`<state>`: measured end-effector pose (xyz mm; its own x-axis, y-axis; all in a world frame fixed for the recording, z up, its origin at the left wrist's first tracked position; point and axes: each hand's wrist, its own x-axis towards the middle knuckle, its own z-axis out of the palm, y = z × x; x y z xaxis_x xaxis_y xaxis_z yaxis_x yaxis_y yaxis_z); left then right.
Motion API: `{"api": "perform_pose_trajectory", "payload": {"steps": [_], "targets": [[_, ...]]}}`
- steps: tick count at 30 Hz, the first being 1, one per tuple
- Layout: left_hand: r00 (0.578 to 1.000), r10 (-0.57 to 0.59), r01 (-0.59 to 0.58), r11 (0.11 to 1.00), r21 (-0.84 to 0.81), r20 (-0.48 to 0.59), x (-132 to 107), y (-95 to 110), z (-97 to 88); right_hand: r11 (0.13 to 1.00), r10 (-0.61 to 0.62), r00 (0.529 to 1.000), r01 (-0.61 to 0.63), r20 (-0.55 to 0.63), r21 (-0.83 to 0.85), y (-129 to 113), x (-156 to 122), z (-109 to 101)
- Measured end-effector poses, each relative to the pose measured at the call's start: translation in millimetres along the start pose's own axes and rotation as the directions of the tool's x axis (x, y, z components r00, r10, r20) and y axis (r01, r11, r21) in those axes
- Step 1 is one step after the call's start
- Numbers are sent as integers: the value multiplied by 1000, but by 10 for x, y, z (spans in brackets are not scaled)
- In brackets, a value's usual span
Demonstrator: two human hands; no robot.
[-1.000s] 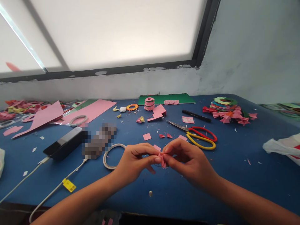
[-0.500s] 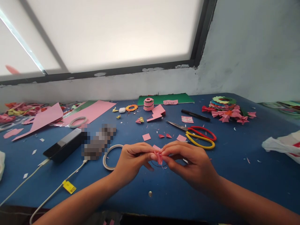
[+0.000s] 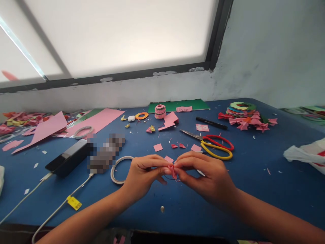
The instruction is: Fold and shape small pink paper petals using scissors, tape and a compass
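Observation:
Between my two hands is a small pink folded paper piece (image 3: 173, 171), held over the near middle of the table. My left hand (image 3: 146, 173) pinches its left side with thumb and forefinger. From the right, my right hand (image 3: 207, 173) pinches its other side, the fingertips of both hands almost meeting. Fingers hide part of the folds. Just beyond the hands lie pink paper squares (image 3: 157, 147) and two small folded red-pink pieces (image 3: 181, 145). Scissors (image 3: 217, 147) with red and yellow handles rest beyond my right hand. A roll of tape (image 3: 113, 173) is beside my left hand.
A black device (image 3: 68, 159) with a white cable lies left, near a blurred object (image 3: 105, 156). Large pink sheets (image 3: 99, 122) are at back left. A black pen (image 3: 211, 123), stacked paper rings (image 3: 160, 112) and paper flowers (image 3: 250, 120) sit farther back. A plastic bag (image 3: 304, 154) is at right.
The pink paper piece looks slightly more turned and pinched together between my fingertips. Both hands keep nearly the same place, and the whole view has shifted a little.

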<state>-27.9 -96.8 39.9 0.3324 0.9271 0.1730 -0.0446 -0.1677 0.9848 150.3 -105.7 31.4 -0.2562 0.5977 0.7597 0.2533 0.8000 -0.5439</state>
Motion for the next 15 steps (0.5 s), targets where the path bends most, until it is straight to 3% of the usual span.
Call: {"api": "perform_pose_trajectory", "payload": {"steps": [15], "targets": [[999,-3,2,1000,7,50,-11,11,8,975,-124,992,119,-18,-186,86,-36,-17]]}}
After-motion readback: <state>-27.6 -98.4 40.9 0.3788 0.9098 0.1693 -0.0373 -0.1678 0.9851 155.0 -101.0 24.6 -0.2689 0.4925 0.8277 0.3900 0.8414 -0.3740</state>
